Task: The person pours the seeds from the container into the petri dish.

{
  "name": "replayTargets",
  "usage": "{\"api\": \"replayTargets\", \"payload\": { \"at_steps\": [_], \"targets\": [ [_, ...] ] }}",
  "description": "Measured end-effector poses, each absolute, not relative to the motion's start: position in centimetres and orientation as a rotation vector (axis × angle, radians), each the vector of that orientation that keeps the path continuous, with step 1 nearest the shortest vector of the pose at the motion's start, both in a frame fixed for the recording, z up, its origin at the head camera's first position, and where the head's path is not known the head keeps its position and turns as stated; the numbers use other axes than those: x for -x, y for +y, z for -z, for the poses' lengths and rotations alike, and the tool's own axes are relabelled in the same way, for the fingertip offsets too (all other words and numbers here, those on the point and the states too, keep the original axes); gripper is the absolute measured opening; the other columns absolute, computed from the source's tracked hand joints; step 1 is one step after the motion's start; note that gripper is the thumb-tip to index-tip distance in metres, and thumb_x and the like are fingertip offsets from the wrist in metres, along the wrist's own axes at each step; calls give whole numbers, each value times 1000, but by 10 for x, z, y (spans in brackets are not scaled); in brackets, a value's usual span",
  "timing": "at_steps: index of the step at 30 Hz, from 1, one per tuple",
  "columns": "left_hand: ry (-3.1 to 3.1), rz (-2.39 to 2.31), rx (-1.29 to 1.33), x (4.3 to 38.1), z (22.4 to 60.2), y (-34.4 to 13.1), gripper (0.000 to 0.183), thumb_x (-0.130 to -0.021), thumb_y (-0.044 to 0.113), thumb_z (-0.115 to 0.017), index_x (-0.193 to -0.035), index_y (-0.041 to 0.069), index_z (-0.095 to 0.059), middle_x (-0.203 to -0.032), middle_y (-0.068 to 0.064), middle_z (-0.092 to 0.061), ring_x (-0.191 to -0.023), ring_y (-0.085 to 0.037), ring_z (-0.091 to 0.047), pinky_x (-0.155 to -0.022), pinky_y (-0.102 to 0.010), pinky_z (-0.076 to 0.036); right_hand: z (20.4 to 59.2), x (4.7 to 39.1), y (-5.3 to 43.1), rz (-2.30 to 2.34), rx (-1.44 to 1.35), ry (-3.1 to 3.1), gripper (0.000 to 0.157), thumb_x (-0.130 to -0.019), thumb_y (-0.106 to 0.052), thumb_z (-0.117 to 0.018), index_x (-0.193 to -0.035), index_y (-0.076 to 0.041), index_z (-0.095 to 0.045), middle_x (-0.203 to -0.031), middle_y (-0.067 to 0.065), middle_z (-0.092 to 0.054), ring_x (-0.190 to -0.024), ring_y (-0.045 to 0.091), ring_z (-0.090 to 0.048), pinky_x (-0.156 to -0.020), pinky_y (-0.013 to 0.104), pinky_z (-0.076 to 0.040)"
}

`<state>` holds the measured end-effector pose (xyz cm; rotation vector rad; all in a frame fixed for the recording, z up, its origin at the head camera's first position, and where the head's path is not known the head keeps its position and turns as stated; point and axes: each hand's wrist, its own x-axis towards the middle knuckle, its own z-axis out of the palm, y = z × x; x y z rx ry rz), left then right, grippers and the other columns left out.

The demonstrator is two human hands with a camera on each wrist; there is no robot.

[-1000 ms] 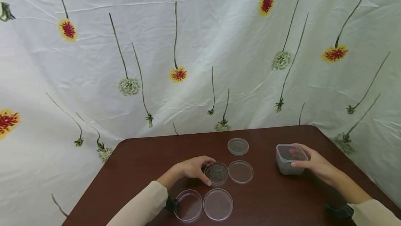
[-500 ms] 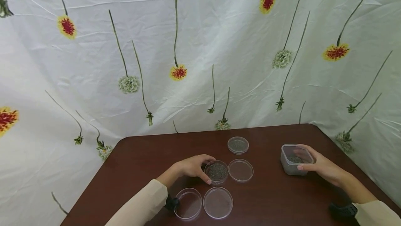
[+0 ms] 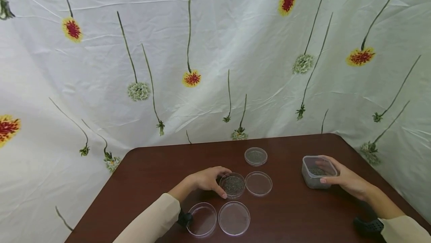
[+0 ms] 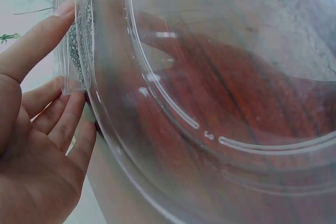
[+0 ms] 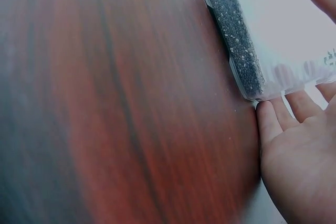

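Observation:
My left hand point(image 3: 207, 180) holds the side of a clear petri dish point(image 3: 233, 185) with a layer of small grey-black seeds in it, thumb on the near side and fingers behind. In the left wrist view the same dish point(image 4: 80, 45) is seen edge-on between thumb and fingertips. Farther right, my right hand point(image 3: 347, 179) grips a clear square plastic tub point(image 3: 313, 182) by its right side. Dark, speckled seeds point(image 5: 239, 38) lie in a shallow layer along the tub's bottom in the right wrist view. The tub appears to rest on the table.
A second petri dish point(image 3: 256, 156) with a dark layer stands behind. Clear round dish parts lie nearby: one point(image 3: 259, 184) right of the held dish, one point(image 3: 234, 218) in front, and another point(image 3: 202, 219) beside the left wrist strap. The brown table point(image 3: 168, 164) meets a flowered cloth point(image 3: 202, 48).
The tub in my right hand has shifted slightly right over the first half second, then stayed put. My left hand and its petri dish have kept their place.

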<state>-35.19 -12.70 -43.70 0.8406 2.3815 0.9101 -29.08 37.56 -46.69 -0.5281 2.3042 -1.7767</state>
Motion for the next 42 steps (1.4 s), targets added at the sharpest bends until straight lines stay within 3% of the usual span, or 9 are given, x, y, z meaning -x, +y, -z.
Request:
{"api": "replayTargets", "payload": {
  "at_steps": [4, 8, 11, 14, 20, 27, 34, 39, 42],
  "targets": [
    [2378, -913, -843, 352, 438, -127, 79, -80, 14, -92, -148, 5, -52, -141, -7, -54, -132, -30, -50, -112, -50, -38, 466, 290, 377, 1781, 521, 2301, 84, -100, -4, -64, -164, -4, -9, -160, 39, -13, -126, -12, -42, -93, 25, -48],
    [2379, -917, -843, 352, 439, -127, 80, -79, 14, -92, -148, 5, -52, -141, -7, -54, -132, -29, -50, -112, -50, -37, 463, 291, 378, 1788, 471, 2304, 89, -99, -3, -64, -165, -5, -4, -164, 34, -2, -153, 30, -16, -110, 61, -32],
    [2380, -921, -841, 352, 438, -127, 80, -79, 13, -92, -148, 5, -52, -141, -7, -54, -132, -30, -50, -112, -51, -37, 458, 293, 379, 1795, 462, 2312, 89, -98, -1, -64, -165, -2, -5, -165, 32, 9, -147, 57, 12, -104, 80, -14],
    [2381, -921, -842, 352, 437, -127, 80, -79, 13, -92, -148, 4, -52, -141, -8, -55, -132, -30, -50, -112, -51, -37, 452, 294, 380, 1755, 473, 2374, 88, -98, -1, -65, -164, 0, -8, -166, 33, 4, -148, 56, 5, -109, 66, -29],
    [2378, -926, -839, 351, 437, -127, 80, -79, 13, -92, -148, 4, -52, -141, -7, -54, -132, -30, -50, -113, -51, -37, 441, 293, 379, 1741, 540, 2416, 82, -100, -3, -65, -164, 0, -14, -157, 7, -37, -135, -10, -33, -91, 19, -44],
    [2369, -931, -842, 351, 437, -128, 80, -79, 13, -92, -148, 4, -52, -141, -8, -54, -132, -30, -50, -113, -51, -37, 429, 296, 378, 1732, 592, 2421, 76, -100, -1, -64, -163, -5, -23, -144, -14, -45, -146, 60, -4, -91, 17, -43],
    [2366, -933, -841, 351, 436, -127, 80, -79, 13, -92, -148, 4, -51, -142, -8, -54, -133, -31, -50, -113, -52, -37, 420, 299, 376, 1684, 582, 2501, 80, -99, -4, -67, -163, 0, -19, -159, 22, -35, -130, -8, -40, -90, 20, -46],
    [2365, -934, -841, 352, 437, -128, 80, -79, 13, -92, -148, 4, -52, -143, -8, -54, -133, -31, -50, -113, -53, -36, 414, 299, 371, 1726, 665, 2463, 77, -98, -1, -67, -162, -2, -24, -154, 5, -41, -127, -14, -40, -95, 17, -45],
    [2364, -931, -842, 352, 437, -128, 80, -79, 13, -92, -148, 5, -52, -143, -8, -54, -134, -31, -50, -113, -52, -36, 410, 300, 366, 1721, 690, 2467, 77, -97, -1, -68, -161, 1, -25, -157, 17, -38, -130, -13, -40, -99, 12, -38]
  ]
}}
